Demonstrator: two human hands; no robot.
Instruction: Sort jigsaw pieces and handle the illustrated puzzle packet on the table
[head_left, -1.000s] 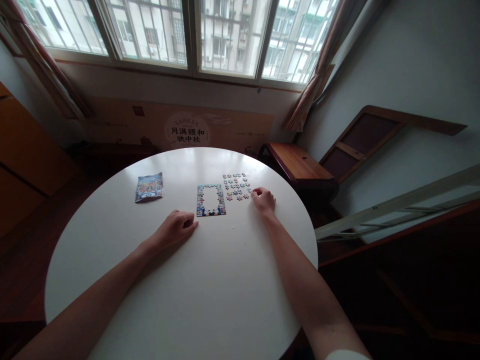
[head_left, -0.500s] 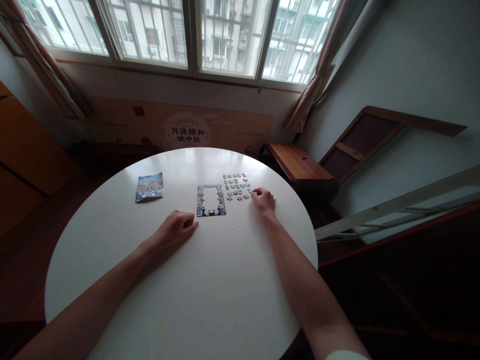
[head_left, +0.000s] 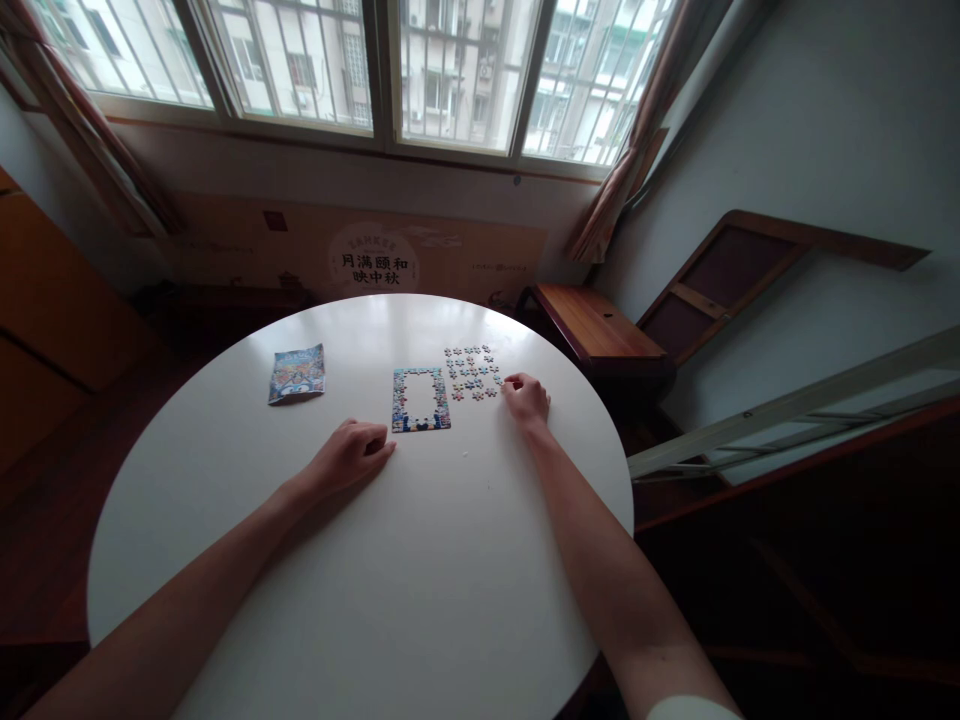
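Lying flat at centre left of the frame, on the round white surface: a small printed packet, its picture too small to read. Resting palm down just below and to the right of it, well apart from it: the left hand, fingers curled loosely under, knuckles up, fingertips nearly touching the lower left corner of the puzzle frame; holding nothing visible, grip loosely closed on itself, forearm running down to the lower left corner of the frame and getting cut off there. Sitting at the middle of the frame: the puzzle frame, a joined rectangular border with a bare white middle, its pattern too fine to make out. Lying just to the right of it and slightly higher: the loose pieces, spread in rough rows, each one too small to tell apart. Resting at the right edge of those rows: the right hand, knuckles up, fingers bent down, thumb and forefinger pinching together at a reddish speck, probably one piece, mostly hidden by the fingers; impossible to say for sure whether the grip is closing on it. Stretching down to the lower right of the frame: the right forearm, ending in a pale sleeve cut off by the bottom edge.
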